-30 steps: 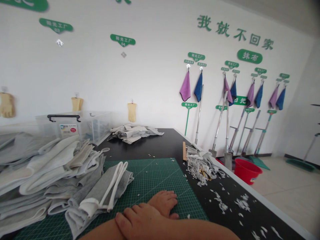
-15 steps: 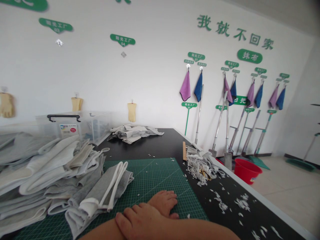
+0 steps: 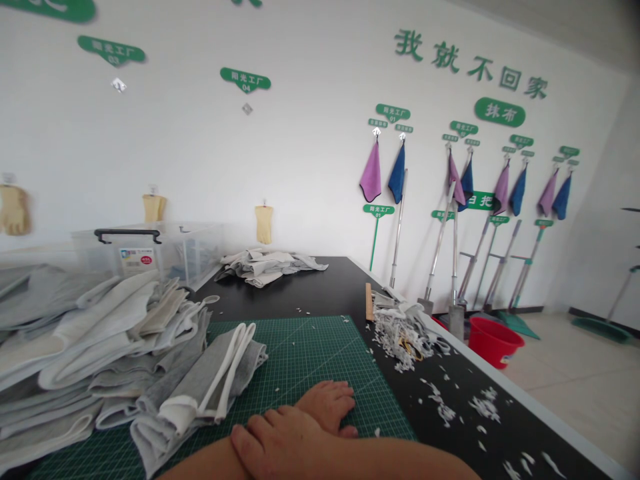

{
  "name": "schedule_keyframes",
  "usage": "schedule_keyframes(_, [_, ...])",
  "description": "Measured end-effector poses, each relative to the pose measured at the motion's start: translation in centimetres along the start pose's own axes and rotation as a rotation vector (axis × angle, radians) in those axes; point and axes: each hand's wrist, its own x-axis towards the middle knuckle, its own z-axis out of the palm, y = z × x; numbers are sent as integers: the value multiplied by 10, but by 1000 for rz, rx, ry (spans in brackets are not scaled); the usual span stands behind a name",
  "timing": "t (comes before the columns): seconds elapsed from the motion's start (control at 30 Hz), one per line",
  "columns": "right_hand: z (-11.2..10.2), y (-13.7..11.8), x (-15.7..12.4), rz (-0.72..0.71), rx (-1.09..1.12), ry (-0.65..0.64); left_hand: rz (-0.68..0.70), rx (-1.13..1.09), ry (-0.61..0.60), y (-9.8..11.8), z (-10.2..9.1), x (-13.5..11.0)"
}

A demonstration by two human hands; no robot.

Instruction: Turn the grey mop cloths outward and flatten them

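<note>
My left hand (image 3: 327,405) lies palm down on a green cutting mat (image 3: 320,347), fingers stretched out to the right and holding nothing. Across my left wrist rests my right hand (image 3: 280,437), its fingers draped loosely over the forearm with nothing in them. Just left of both hands, a folded grey cloth piece with white edging (image 3: 200,393) lies partly on the mat. Beyond it, a large heap of grey and white cloth pieces (image 3: 100,340) covers the left side of the table.
Another cloth pile (image 3: 270,265) lies at the table's far end, beside a clear plastic box (image 3: 200,250). On the right are white scraps (image 3: 400,333) and a wooden strip (image 3: 369,302). A red bucket (image 3: 495,343) stands on the floor near shovels and hanging cloths.
</note>
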Motion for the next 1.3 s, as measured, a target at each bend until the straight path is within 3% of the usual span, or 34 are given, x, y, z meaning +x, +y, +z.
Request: schedule_keyframes(1.3, [-3, 1, -1, 3, 17, -2, -6, -1, -25, 0, 0, 0])
